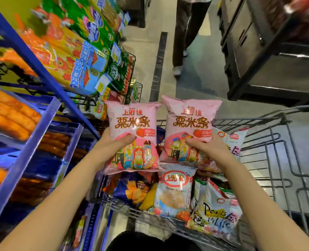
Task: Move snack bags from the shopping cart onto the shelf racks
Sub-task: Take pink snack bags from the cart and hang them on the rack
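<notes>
Head view: left hand (112, 144) and right hand (206, 147) each clasp pink bags (132, 122).

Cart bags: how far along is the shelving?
Done: unclear; racks already hold snacks. In hand: the left hand grips the left pink bag, the right hand the right pink bag, above the cart. Left: many bags, such as shrimp flakes, lie in it.

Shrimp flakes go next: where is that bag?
Lower centre of the head view: the shrimp flakes bag lies in the cart, just below the right hand's pink bag.
</notes>
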Tool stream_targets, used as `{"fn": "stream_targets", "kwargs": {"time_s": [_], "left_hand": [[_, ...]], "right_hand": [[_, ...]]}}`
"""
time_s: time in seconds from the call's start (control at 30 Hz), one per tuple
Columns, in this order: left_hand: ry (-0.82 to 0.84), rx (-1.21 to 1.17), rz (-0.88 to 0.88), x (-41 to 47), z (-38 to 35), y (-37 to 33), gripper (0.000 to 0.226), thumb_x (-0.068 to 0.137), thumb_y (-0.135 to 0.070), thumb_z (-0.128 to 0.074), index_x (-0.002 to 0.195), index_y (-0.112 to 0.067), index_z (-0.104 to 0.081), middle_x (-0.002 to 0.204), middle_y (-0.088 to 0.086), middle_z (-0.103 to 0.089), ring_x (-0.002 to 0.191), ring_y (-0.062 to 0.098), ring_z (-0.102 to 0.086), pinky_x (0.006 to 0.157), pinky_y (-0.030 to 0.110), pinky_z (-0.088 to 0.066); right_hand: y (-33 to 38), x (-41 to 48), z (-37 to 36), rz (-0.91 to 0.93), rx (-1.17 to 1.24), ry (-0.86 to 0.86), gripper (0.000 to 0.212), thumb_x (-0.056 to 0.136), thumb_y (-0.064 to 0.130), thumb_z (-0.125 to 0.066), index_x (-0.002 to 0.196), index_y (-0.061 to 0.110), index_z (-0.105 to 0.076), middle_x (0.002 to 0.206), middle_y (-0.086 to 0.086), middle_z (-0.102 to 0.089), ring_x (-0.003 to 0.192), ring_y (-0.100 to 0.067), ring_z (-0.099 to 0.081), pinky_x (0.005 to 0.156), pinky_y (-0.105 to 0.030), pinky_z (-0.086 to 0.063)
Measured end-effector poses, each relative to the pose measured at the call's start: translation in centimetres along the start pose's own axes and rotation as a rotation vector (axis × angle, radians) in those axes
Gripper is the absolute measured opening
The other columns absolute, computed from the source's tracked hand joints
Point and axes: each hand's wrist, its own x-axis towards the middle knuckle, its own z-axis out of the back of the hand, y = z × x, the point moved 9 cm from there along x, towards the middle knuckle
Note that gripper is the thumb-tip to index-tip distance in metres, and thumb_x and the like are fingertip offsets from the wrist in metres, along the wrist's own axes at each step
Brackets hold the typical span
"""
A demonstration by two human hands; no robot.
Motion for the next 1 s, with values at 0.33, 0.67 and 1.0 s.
{"fn": "stream_targets", "kwargs": {"time_s": [0.33, 0.67, 1.0], "left_hand": [[-0.32, -0.01, -0.172, -10.4, 2.6, -3.2, 0.091, 0.055, -0.052, -0.093, 0.133, -0.017, -0.061, 0.124, 0.011, -0.074, 0.113, 0.035, -0.071, 0.098, 0.057, -0.055], [-0.762, -0.219, -0.243, -28.8, 3.6, 3.3, 0.096, 0.055, -0.054, -0.097, 0.139, -0.029, -0.056, 0.133, 0.005, -0.07, 0.12, 0.031, -0.068, 0.103, 0.054, -0.052], [-1.235, -0.323, -0.355, -52.7, 0.7, 10.9, 0.077, 0.063, -0.034, -0.093, 0.131, -0.02, -0.06, 0.119, 0.0, -0.077, 0.104, 0.017, -0.075, 0.079, 0.028, -0.062]], "right_hand": [[6.8, -2.1, -4.0, 0.184, -0.073, 0.221, 0.029, 0.083, 0.017, -0.081, 0.099, 0.03, -0.061, 0.083, 0.02, -0.074, 0.071, 0.013, -0.068, 0.059, -0.004, -0.049], [6.3, -5.1, -16.0, 0.284, -0.099, 0.659, 0.072, 0.073, 0.053, -0.088, 0.132, 0.026, -0.057, 0.121, 0.004, -0.073, 0.109, -0.017, -0.072, 0.093, -0.042, -0.058], [7.1, -20.3, -31.5, 0.383, -0.191, 1.044, 0.066, 0.073, 0.043, -0.085, 0.128, 0.02, -0.059, 0.115, 0.006, -0.074, 0.102, -0.007, -0.073, 0.076, -0.018, -0.058]]}}
